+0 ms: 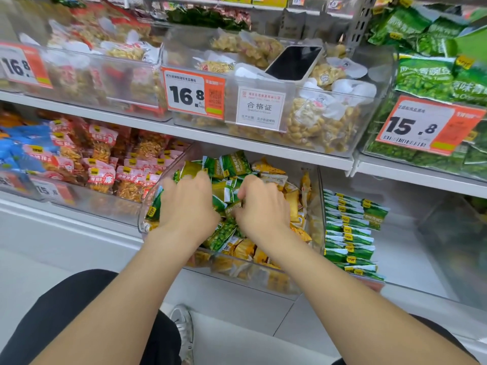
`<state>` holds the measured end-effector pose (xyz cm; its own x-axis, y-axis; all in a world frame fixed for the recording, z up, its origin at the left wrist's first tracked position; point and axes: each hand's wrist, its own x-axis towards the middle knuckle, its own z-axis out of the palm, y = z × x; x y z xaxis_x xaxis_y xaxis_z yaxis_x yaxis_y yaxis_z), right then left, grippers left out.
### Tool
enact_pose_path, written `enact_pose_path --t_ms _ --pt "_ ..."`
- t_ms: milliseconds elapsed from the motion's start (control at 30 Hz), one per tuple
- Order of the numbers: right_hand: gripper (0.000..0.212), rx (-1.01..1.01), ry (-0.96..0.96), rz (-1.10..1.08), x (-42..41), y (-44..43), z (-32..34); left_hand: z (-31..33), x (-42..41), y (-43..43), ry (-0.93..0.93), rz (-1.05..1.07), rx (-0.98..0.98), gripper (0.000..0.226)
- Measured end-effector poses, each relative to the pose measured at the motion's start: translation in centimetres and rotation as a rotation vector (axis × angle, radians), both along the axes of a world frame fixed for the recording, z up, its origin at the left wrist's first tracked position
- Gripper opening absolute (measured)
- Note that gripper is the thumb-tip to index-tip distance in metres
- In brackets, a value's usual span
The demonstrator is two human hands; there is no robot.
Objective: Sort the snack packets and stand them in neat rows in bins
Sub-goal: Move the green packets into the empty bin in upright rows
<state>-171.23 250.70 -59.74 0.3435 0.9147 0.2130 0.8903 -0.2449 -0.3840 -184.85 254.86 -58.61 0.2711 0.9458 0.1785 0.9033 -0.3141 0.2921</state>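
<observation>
green pkts [234, 162], yellow pkts [246, 249], clear bin [266, 281]; green-white pkts row [347, 234]; orange-white price tag [194, 93]; black phone [293, 63]

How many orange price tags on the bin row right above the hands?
3. Left tag, reading 16.8, cropped by the frame edge; middle tag, also 16.8; right tag, reading 15.8. Blurred tags on the lower shelf are not counted, and more may be hidden.

clear plastic bin [147, 219], glossy foil snack packets [233, 164]
</observation>
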Motion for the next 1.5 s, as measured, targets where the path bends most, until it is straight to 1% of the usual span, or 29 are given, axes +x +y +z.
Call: enact_pose_path --t_ms 67,100,167,233,267,300,367,400,433,467,500,533,567,600,633,700,800,833,867,900,933,1000,1100,1167,1233,1300,1367,1433,1500 --pt "0.027 0.027 0.032 0.018 1.1 -0.4 0.6 0.4 0.0 -0.2 -0.084 -0.025 -0.044 0.060" --pt "0.029 0.039 0.053 0.036 1.7 -0.8 0.9 0.5 0.1 -0.2 -0.134 -0.029 -0.057 0.067" --pt "0.037 0.069 0.173 0.043 3.0 -1.8 1.8 0.9 0.2 -0.6 -0.162 -0.050 -0.076 0.079" --pt "0.054 0.069 0.324 0.032 4.4 -2.7 2.4 1.1 0.4 -0.9 -0.183 -0.057 -0.087 0.085" --pt "0.060 0.061 0.398 0.033 4.8 -3.1 2.6 1.2 0.5 -1.0 -0.204 -0.062 -0.082 0.083" --pt "0.056 0.059 0.458 0.052 5.1 -3.4 2.6 1.2 0.7 -1.2 -0.223 -0.076 -0.047 0.075" --pt "0.027 0.099 0.622 0.086 5.5 -4.3 2.5 1.1 1.0 -1.4 -0.263 -0.085 0.021 0.052" --pt "0.017 0.121 0.751 0.098 5.6 -4.8 2.6 1.0 1.2 -1.6 -0.301 -0.094 0.015 0.047" --pt "0.015 0.130 0.915 0.114 5.7 -5.2 2.8 0.8 1.4 -1.7 -0.389 -0.121 -0.030 0.041" --pt "0.017 0.116 1.083 0.149 5.9 -5.8 3.0 0.9 1.7 -1.9 -0.543 -0.146 -0.136 0.034" --pt "0.021 0.087 1.216 0.194 6.0 -6.4 3.4 1.2 2.2 -2.3 -0.741 -0.169 -0.287 0.028" --pt "0.025 0.066 1.286 0.241 6.2 -6.8 3.6 1.6 2.7 -2.8 -0.918 -0.174 -0.470 0.026" --pt "0.028 0.061 1.283 0.271 6.4 -7.2 3.8 2.0 3.2 -3.3 -1.057 -0.185 -0.633 0.028" --pt "0.031 0.075 1.236 0.279 6.7 -7.6 3.7 2.4 3.6 -3.8 -1.137 -0.212 -0.745 0.032" --pt "0.031 0.102 1.177 0.261 6.9 -7.9 3.7 2.5 4.1 -4.2 -1.176 -0.251 -0.808 0.034" --pt "0.030 0.164 1.086 0.199 7.6 -8.5 3.8 2.6 4.7 -4.8 -1.203 -0.347 -0.861 0.037" --pt "0.033 0.215 0.904 0.147 8.8 -9.4 4.1 2.5 5.1 -5.3 -1.219 -0.451 -0.858 0.041" --pt "0.037 0.226 0.851 0.111 9.3 -9.6 4.1 2.5 5.2 -5.5 -1.198 -0.487 -0.839 0.040" --pt "0.042 0.238 0.805 0.076 9.8 -9.7 4.0 2.6 5.3 -5.8 -1.169 -0.519 -0.813 0.033" --pt "0.049 0.243 0.760 0.050 10.4 -9.8 3.8 2.3 5.5 -5.9 -1.112 -0.549 -0.741 0.021" --pt "0.055 0.233 0.717 0.053 11.1 -9.9 3.6 2.3 5.7 -6.2 -1.066 -0.569 -0.668 0.015" --pt "0.063 0.178 0.618 0.148 12.3 -10.3 3.3 1.4 6.1 -6.4 -0.966 -0.611 -0.618 0.032" --pt "0.063 0.132 0.531 0.297 13.5 -11.2 3.2 0.8 6.7 -6.5 -0.881 -0.618 -0.547 0.058" --pt "0.058 0.110 0.527 0.323 14.3 -11.8 3.3 0.3 7.5 -6.2 -0.844 -0.595 -0.509 0.080" --pt "0.048 0.074 0.498 0.335 15.1 -12.3 3.4 0.4 8.5 -6.6 -0.884 -0.606 -0.550 0.089" --pt "0.041 0.051 0.522 0.350 16.1 -12.8 3.4 0.3 9.8 -7.0 -0.888 -0.626 -0.518 0.079" --pt "0.035 0.039 0.578 0.353 17.3 -13.3 3.5 0.0 11.2 -7.3 -0.861 -0.631 -0.440 0.061" --pt "0.028 0.039 0.625 0.329 18.5 -13.7 3.7 -0.5 12.6 -7.4 -0.826 -0.636 -0.350 0.051" --pt "0.027 0.046 0.651 0.241 20.3 -14.0 3.7 -0.9 13.8 -7.5 -0.657 -0.665 -0.180 0.053"
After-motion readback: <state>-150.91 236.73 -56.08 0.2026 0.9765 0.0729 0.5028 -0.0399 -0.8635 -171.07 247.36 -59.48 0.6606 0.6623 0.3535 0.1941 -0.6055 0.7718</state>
